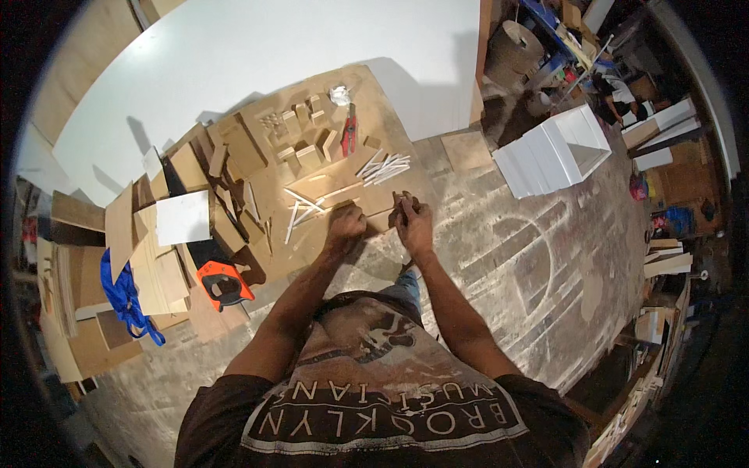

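Observation:
Near the front edge of a brown work board (343,175), my left hand (346,225) is closed, its fingers curled in; whatever they may hold is hidden. To its right my right hand (414,224) is closed in a pinch, with a small dark item at the fingertips too small to name. Just beyond it lies a pile of thin white sticks (384,168). A few loose white sticks (295,212) lie beyond and left of my left hand. Farther back are a red-handled hand tool (350,134), small wooden blocks (309,158) and a crumpled white wad (339,95).
Cardboard and wood offcuts (187,168) crowd the left, with an orange-handled saw (243,290) and a blue bag (125,300). A large white panel (312,39) spans the back. A white box-shaped unit (538,160) stands on the worn floor (515,273) at right.

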Motion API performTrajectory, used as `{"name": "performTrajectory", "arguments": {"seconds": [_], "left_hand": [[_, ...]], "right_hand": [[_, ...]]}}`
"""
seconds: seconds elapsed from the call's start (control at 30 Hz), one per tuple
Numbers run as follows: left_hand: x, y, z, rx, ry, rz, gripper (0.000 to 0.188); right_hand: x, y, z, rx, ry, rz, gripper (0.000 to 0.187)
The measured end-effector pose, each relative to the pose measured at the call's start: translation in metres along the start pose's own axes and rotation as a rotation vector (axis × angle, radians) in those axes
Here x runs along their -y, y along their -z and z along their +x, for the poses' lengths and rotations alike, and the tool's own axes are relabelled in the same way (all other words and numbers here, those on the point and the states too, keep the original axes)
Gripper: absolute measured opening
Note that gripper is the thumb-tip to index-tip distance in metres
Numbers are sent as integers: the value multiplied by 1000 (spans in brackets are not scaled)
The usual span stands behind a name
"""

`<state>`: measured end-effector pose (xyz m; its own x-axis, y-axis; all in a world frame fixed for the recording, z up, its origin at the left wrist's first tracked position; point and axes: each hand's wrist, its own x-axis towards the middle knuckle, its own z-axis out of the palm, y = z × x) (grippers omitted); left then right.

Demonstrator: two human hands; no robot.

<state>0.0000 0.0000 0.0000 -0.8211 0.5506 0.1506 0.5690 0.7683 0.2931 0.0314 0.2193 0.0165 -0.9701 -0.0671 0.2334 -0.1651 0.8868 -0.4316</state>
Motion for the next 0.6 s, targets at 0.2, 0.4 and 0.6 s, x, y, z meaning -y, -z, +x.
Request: {"name": "performTrajectory", "arguments": {"seconds": [0.2, 0.4, 0.6], "left_hand": [[6, -11, -30, -115, -142, 94, 11], [-11, 8, -5, -242, -150, -1, 10], [-2, 3, -8, -158, -110, 19, 12]], "right_hand": [[57, -17, -25, -4, 72, 128, 45], [55, -20, -9, -94, 139, 63, 43], [18, 0, -8, 35, -104, -108, 49]]}}
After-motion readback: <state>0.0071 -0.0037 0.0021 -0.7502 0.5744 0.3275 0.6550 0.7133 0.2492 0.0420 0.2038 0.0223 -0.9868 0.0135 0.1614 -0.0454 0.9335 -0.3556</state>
